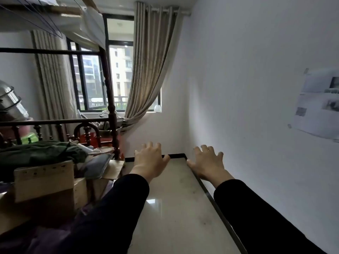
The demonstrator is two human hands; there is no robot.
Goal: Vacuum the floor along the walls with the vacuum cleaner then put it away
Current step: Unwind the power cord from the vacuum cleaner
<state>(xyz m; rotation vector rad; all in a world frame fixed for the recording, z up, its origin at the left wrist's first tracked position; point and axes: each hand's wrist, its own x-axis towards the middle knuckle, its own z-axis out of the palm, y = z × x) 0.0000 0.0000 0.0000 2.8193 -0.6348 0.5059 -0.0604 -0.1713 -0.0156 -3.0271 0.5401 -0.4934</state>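
Two white walls meet in a corner just right of the frame's centre: the right wall (256,79) fills most of the right half, and the far wall (165,132) sits below a window. Between them the glossy beige floor (174,213) runs from the bottom edge up to the corner, edged by a black skirting strip (217,206) along the foot of both walls. Two arms in black sleeves (113,208) reach in from the bottom of the frame over this strip of floor. Beige curtains (152,61) hang in the upper middle, the right-hand one pulled aside across the dark-framed window (119,74), which shows pale apartment blocks outside. A dark wooden bed frame (110,99) with turned posts stands on the left, and its bed is piled with cardboard boxes (45,184), a green cloth (42,151) and other clutter too jumbled to tell apart. A printed paper sheet (317,107) is taped to the right wall near the right edge. The left hand (150,160) and the right hand (208,164) float palm down with fingers spread, holding nothing, the left in front of the far skirting, the right in front of the corner.
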